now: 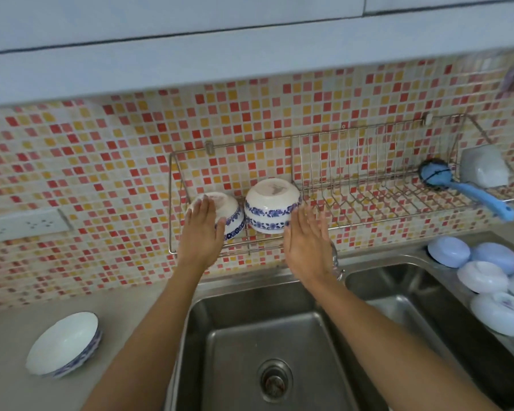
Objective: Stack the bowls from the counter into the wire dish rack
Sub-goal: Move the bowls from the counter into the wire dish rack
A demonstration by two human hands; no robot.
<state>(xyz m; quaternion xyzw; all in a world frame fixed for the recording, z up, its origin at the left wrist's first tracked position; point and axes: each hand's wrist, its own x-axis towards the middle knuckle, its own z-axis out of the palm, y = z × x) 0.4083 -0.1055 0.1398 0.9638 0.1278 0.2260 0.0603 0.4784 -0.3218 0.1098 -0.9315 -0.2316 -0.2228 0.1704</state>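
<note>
A wire dish rack (368, 179) hangs on the mosaic wall above the sink. In its left section sit upside-down white bowls with blue flower bands: one tilted bowl (230, 210) on the left and a stack of two bowls (272, 204) beside it. My left hand (202, 229) lies flat against the tilted bowl, fingers together. My right hand (306, 241) is open, fingers straight, its fingertips next to the stack's right side. Another stack of blue-patterned bowls (66, 344) rests upright on the counter at the lower left.
A steel double sink (333, 292) lies below my arms. A blue dish brush (463, 188) and a white cup (484, 166) sit at the rack's right end. Several pale blue and white upturned dishes (484, 277) line the right counter. A wall socket strip (24, 225) is at left.
</note>
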